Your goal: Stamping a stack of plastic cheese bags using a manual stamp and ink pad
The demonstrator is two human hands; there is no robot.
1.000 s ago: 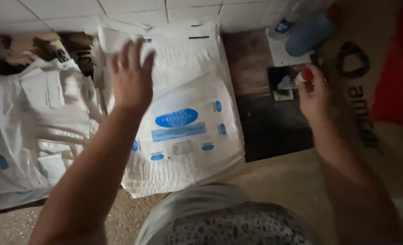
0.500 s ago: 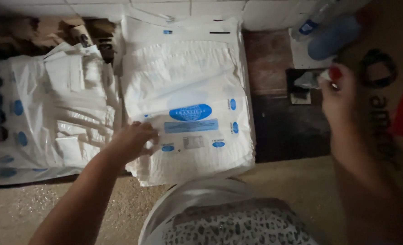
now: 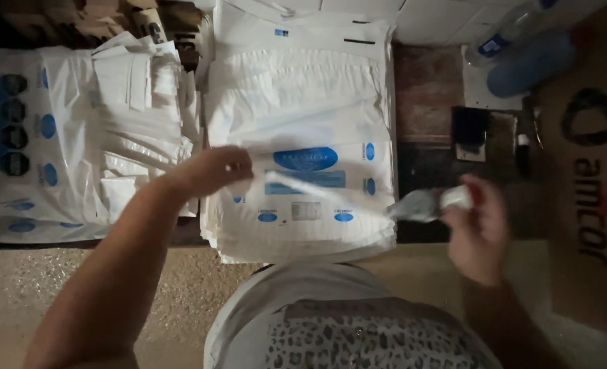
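Head view: a white strip (image 3: 317,188) is being pinched mid-frame by the closed left hand (image 3: 211,171), and a blurred brush (image 3: 419,203) is being gripped by the right hand (image 3: 477,229) over the bag stack (image 3: 303,102).

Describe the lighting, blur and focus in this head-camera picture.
Head view: dim and warm overall, brightest on the white printed bag stack, with dark corners at the upper left and around the brown cardboard box. The left hand and right hand are smeared by motion blur, as is the thin white strip between them. The lap in the foreground is soft.
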